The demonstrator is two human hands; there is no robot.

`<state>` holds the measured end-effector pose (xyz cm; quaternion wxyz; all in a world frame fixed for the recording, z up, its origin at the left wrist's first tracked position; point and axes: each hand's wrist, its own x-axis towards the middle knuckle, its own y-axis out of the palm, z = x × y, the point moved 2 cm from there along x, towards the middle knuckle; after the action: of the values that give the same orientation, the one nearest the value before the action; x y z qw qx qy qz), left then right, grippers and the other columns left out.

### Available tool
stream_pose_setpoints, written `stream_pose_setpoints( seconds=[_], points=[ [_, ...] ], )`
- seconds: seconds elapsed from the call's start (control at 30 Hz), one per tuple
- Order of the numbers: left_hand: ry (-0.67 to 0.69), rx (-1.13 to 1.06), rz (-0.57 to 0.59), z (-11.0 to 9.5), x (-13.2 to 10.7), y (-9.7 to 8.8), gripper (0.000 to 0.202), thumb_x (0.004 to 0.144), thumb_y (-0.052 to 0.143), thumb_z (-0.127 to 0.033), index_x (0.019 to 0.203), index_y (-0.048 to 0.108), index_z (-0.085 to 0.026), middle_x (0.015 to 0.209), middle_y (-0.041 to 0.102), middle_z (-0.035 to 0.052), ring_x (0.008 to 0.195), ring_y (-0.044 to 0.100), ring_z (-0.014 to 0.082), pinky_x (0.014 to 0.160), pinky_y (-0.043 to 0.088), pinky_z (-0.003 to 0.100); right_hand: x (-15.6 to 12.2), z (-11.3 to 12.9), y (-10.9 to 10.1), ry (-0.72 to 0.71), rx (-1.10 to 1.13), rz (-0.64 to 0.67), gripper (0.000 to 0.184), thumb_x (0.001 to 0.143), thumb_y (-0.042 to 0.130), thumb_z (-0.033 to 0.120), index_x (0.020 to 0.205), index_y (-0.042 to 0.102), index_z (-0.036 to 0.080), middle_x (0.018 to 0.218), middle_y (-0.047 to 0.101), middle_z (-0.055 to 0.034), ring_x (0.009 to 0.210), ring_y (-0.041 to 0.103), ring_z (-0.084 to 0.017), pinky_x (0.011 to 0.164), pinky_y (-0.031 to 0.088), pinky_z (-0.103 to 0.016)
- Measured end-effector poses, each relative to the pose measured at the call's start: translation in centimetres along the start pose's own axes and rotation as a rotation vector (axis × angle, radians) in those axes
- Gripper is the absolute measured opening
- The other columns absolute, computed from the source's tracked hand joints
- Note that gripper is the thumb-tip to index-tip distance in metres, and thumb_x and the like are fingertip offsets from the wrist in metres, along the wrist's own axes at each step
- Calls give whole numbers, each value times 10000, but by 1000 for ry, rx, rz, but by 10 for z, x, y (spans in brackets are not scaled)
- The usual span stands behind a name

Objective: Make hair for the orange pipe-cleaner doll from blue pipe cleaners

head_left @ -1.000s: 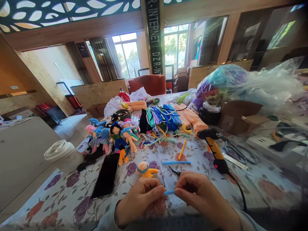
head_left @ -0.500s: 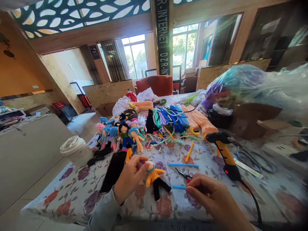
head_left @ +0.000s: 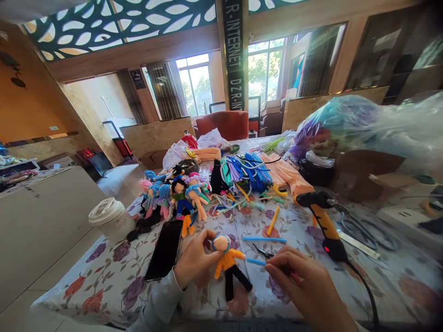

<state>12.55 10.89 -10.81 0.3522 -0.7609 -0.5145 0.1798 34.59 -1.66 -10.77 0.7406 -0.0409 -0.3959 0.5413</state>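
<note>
My left hand (head_left: pixel 194 263) holds a small pipe-cleaner doll (head_left: pixel 228 265) by its head; the doll has an orange body, black legs and a blue band round the head. My right hand (head_left: pixel 301 283) pinches a short blue pipe-cleaner piece (head_left: pixel 256 261), whose free end points at the doll's arm. Both hands hover just above the floral tablecloth (head_left: pixel 104 281) near the table's front edge. Small scissors (head_left: pixel 263 251) lie just beyond my right fingers.
A black phone (head_left: pixel 165 249) lies left of my hands, a white lidded cup (head_left: pixel 109 216) further left. A heap of finished dolls (head_left: pixel 173 193) and loose pipe cleaners (head_left: pixel 242 173) fill the middle. An orange-black glue gun (head_left: pixel 323 221) stands right, cord trailing forward. Plastic bags (head_left: pixel 363 124) at back right.
My left hand let go of the blue piece, reached to the doll and lifted it off the cloth. My right hand kept the blue piece and brought it toward the doll.
</note>
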Motion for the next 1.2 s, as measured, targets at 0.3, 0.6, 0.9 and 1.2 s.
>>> stream_pose_setpoints(
  seconds=[0.3,0.6,0.9,1.2],
  points=[
    [363,-181,-183,-47,-30,4,301,734,677,-138,929,476,-250,987,524,8,885,598,167,773,519,331,11,37,-8,-193,-51,-186,83,850,618,167,774,619,202,667,586,17,563,564,-87,513,426,-200],
    [520,-90,-249,-60,-45,-2,393,762,605,-39,1049,472,-272,1173,519,42,1066,577,190,823,543,324,15,52,-5,-254,-65,-245,87,829,636,145,755,628,191,654,603,12,582,584,-95,542,429,-209],
    [594,1,-255,-65,-48,-6,548,747,607,-13,1183,451,-305,1173,528,46,1100,556,206,867,505,323,17,57,-5,-255,-56,-233,104,831,625,151,745,634,207,647,623,10,571,597,-105,529,437,-210],
    [567,-57,-160,-62,-47,-6,407,810,659,-137,1122,513,-352,1180,482,15,1027,562,164,855,490,279,20,57,-3,-248,-43,-205,92,833,626,149,757,647,197,671,629,2,599,608,-108,537,443,-216]
  ],
)
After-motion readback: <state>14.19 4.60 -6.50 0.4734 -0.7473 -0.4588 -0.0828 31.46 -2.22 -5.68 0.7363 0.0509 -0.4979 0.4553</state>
